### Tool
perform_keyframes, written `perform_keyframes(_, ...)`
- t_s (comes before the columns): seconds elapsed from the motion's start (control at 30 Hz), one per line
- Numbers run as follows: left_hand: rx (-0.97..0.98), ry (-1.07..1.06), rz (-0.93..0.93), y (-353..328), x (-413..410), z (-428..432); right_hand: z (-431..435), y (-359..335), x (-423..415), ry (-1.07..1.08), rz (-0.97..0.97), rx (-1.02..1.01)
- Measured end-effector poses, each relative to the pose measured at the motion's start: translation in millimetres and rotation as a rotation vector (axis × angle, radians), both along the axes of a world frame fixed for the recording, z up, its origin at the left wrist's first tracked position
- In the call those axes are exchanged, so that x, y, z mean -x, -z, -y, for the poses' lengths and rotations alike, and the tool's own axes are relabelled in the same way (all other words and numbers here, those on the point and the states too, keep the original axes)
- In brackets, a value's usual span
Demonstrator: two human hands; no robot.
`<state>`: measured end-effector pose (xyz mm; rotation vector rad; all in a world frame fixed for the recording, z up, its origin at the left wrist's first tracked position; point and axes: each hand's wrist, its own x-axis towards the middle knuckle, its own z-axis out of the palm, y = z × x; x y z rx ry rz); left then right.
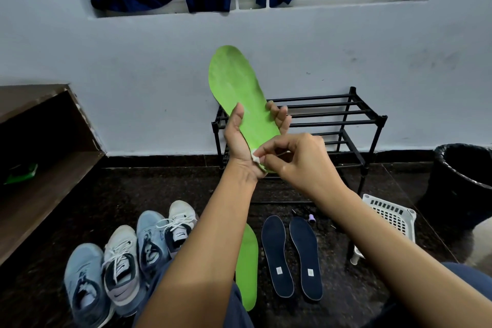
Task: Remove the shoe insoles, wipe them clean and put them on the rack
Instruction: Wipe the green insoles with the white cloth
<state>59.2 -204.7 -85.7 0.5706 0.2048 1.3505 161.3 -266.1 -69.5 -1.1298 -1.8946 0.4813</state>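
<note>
Green insole is up in front of the rack, left hand wrapped round its lower half, thumb & fingers on the edges. Right hand pinches a small white wipe at the heel end, so wiping's underway. On the floor short of the rack: 2nd green insole + two navy insoles, so removal looks done; wiped or not, can't tell. Shoes sit left of the rack. No insole on the rack yet, so all 4 left to shelve.
</note>
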Motion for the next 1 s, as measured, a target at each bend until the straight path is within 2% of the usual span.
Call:
perform_keyframes(0.2, 0.000, 0.001, 0.018, -1, 4, -2, 3, 3, -4, -0.019, 0.002, -0.022)
perform_keyframes(0.43, 0.145, 0.020, -0.155, 0, -26, 11, -11, 4, -4, 0.158, -0.099, -0.133)
perform_keyframes(0.53, 0.166, 0.040, -0.160, 4, -26, 9, -12, 4, -3, 0.143, -0.090, -0.156)
perform_keyframes(0.8, -0.052, 0.051, -0.036, 7, 7, -5, 5, 17, -5, -0.016, 0.041, -0.070)
perform_keyframes(1.0, -0.028, 0.023, -0.019, 4, -1, -1, 8, 16, -11, 0.011, 0.133, -0.118)
